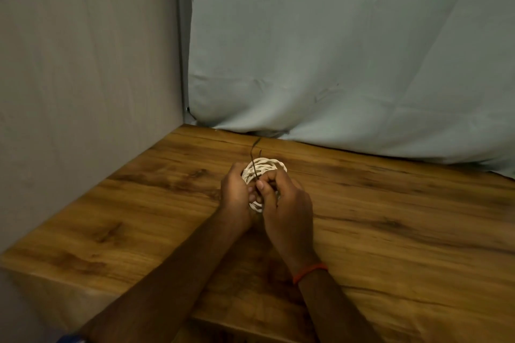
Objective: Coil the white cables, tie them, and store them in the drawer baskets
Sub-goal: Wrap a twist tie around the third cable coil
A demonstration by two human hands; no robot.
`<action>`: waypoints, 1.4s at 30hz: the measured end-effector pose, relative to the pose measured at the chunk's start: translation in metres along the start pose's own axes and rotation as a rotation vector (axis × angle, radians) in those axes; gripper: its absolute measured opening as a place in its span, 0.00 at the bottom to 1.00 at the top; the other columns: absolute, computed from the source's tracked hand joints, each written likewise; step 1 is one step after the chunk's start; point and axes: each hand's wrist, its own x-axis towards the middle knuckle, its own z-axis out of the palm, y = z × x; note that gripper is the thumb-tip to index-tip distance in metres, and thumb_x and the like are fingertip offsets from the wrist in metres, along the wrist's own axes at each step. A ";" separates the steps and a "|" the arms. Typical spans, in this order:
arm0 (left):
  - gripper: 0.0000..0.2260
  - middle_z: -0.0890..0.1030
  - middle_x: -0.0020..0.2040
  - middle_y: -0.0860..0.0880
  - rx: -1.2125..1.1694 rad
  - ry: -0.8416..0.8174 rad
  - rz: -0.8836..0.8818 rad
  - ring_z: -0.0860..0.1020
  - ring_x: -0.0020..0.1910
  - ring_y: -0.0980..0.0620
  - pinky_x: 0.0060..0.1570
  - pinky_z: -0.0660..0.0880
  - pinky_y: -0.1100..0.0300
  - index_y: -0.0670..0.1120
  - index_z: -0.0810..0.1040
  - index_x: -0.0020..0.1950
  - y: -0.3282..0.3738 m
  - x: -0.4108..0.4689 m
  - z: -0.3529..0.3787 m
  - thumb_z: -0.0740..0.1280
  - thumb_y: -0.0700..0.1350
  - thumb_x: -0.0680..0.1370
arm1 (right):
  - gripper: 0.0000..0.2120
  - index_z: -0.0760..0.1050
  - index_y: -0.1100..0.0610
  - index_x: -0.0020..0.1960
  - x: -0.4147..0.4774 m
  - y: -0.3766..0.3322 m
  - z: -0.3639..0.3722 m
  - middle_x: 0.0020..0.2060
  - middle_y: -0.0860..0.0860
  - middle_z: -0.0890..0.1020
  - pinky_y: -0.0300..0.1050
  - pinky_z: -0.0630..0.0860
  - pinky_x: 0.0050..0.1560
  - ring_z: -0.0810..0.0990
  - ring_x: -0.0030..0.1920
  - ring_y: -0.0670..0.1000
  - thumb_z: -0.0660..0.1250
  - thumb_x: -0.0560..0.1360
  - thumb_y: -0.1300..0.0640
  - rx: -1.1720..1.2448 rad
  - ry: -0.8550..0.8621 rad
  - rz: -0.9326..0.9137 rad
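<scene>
The white cable coil sits just below the centre of the frame, held between both hands above the wooden table; whether its lower edge touches the tabletop cannot be told. The coil is wound into a compact ring of several turns. Its upper arc projects clear above the fingertips, while its lower arc shows as a small white patch between the two palms. The left hand wraps the left side of the ring, with its fingers curled round the turns and its back toward the camera. The right hand covers the right side, fingers curled over the top of the ring, and its thumb lies across the front face of the coil, pointing up toward the forefinger tip. A thin dark tie crosses the left part of the ring. Its two free ends stand upward beyond the coil toward the top of the frame. The lower end of the tie runs down to where the right thumb and forefinger meet; whether those tips pinch the tie or only the cable cannot be told. An orange band circles the right wrist. A pale blue-grey cloth hangs behind the table, and a plain panel fills the left of the frame.
</scene>
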 end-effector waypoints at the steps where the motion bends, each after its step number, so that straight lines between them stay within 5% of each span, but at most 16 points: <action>1: 0.24 0.69 0.18 0.52 -0.027 -0.041 -0.018 0.65 0.14 0.58 0.15 0.60 0.70 0.45 0.74 0.24 -0.001 0.000 0.000 0.57 0.48 0.80 | 0.07 0.77 0.47 0.48 0.000 0.000 0.000 0.41 0.45 0.81 0.50 0.76 0.41 0.78 0.43 0.46 0.61 0.78 0.47 -0.010 0.003 -0.001; 6: 0.25 0.67 0.17 0.52 0.023 -0.062 -0.021 0.63 0.13 0.57 0.15 0.59 0.69 0.45 0.73 0.22 0.000 -0.004 0.003 0.58 0.48 0.80 | 0.06 0.76 0.47 0.48 0.000 0.003 -0.001 0.41 0.45 0.81 0.51 0.76 0.41 0.78 0.43 0.47 0.61 0.78 0.48 -0.015 0.001 0.012; 10: 0.17 0.72 0.20 0.50 0.062 -0.012 0.092 0.68 0.15 0.56 0.16 0.63 0.69 0.43 0.72 0.32 -0.001 -0.006 0.004 0.60 0.46 0.80 | 0.06 0.76 0.47 0.47 0.001 0.004 -0.003 0.41 0.44 0.82 0.51 0.77 0.43 0.80 0.44 0.46 0.61 0.77 0.47 0.013 -0.024 0.003; 15: 0.10 0.80 0.36 0.43 0.275 -0.024 0.336 0.78 0.32 0.50 0.32 0.73 0.59 0.37 0.79 0.48 -0.004 -0.013 0.006 0.63 0.43 0.81 | 0.09 0.74 0.45 0.47 0.002 0.002 -0.007 0.38 0.43 0.80 0.49 0.78 0.40 0.79 0.41 0.45 0.62 0.77 0.41 -0.018 0.005 0.017; 19: 0.11 0.80 0.33 0.49 0.423 -0.038 0.441 0.78 0.28 0.59 0.27 0.73 0.66 0.40 0.79 0.47 -0.003 -0.012 0.006 0.62 0.44 0.83 | 0.11 0.77 0.47 0.46 0.004 0.000 -0.013 0.35 0.44 0.77 0.48 0.76 0.37 0.76 0.38 0.44 0.63 0.75 0.40 -0.077 0.019 0.002; 23: 0.11 0.79 0.32 0.49 0.485 -0.082 0.441 0.78 0.30 0.56 0.28 0.74 0.66 0.40 0.77 0.46 -0.003 -0.016 0.004 0.61 0.44 0.84 | 0.10 0.76 0.46 0.46 0.006 -0.007 -0.014 0.36 0.42 0.74 0.43 0.72 0.38 0.74 0.39 0.43 0.64 0.75 0.40 0.032 -0.027 -0.022; 26: 0.08 0.78 0.32 0.49 0.456 -0.106 0.434 0.79 0.29 0.57 0.28 0.75 0.65 0.39 0.75 0.46 -0.003 -0.016 0.004 0.61 0.39 0.83 | 0.07 0.81 0.49 0.48 0.009 -0.016 -0.016 0.41 0.44 0.76 0.44 0.75 0.42 0.77 0.43 0.45 0.68 0.77 0.47 0.158 -0.083 -0.099; 29: 0.09 0.78 0.33 0.48 0.474 -0.048 0.440 0.76 0.29 0.53 0.26 0.70 0.60 0.41 0.79 0.46 -0.001 -0.009 0.005 0.64 0.45 0.81 | 0.04 0.83 0.55 0.48 0.031 -0.024 -0.029 0.41 0.46 0.82 0.38 0.74 0.46 0.80 0.45 0.43 0.69 0.78 0.59 0.301 -0.074 -0.173; 31: 0.10 0.79 0.33 0.47 0.433 -0.012 0.438 0.75 0.30 0.49 0.27 0.67 0.59 0.51 0.79 0.40 -0.001 -0.006 0.003 0.64 0.50 0.80 | 0.02 0.82 0.58 0.47 0.054 -0.032 -0.045 0.35 0.44 0.83 0.35 0.74 0.38 0.80 0.37 0.40 0.72 0.75 0.63 0.488 -0.088 -0.045; 33: 0.12 0.80 0.34 0.46 0.375 0.003 0.415 0.76 0.30 0.47 0.24 0.68 0.62 0.50 0.78 0.39 -0.002 -0.006 0.003 0.64 0.48 0.81 | 0.06 0.81 0.62 0.48 0.073 -0.035 -0.062 0.31 0.45 0.82 0.36 0.75 0.29 0.78 0.29 0.43 0.75 0.72 0.64 0.637 -0.106 0.107; 38: 0.12 0.79 0.33 0.46 0.312 -0.001 0.371 0.75 0.27 0.50 0.18 0.65 0.69 0.45 0.77 0.41 0.000 -0.007 0.005 0.62 0.44 0.83 | 0.15 0.78 0.62 0.55 0.093 -0.024 -0.069 0.36 0.56 0.84 0.40 0.82 0.42 0.85 0.37 0.51 0.74 0.70 0.67 0.972 -0.085 0.396; 42: 0.12 0.79 0.31 0.47 0.330 0.001 0.404 0.74 0.23 0.54 0.18 0.66 0.68 0.44 0.77 0.41 -0.001 -0.006 0.004 0.62 0.44 0.83 | 0.15 0.74 0.61 0.61 0.085 0.001 -0.050 0.39 0.58 0.84 0.37 0.80 0.36 0.83 0.35 0.50 0.69 0.76 0.69 1.188 0.094 0.503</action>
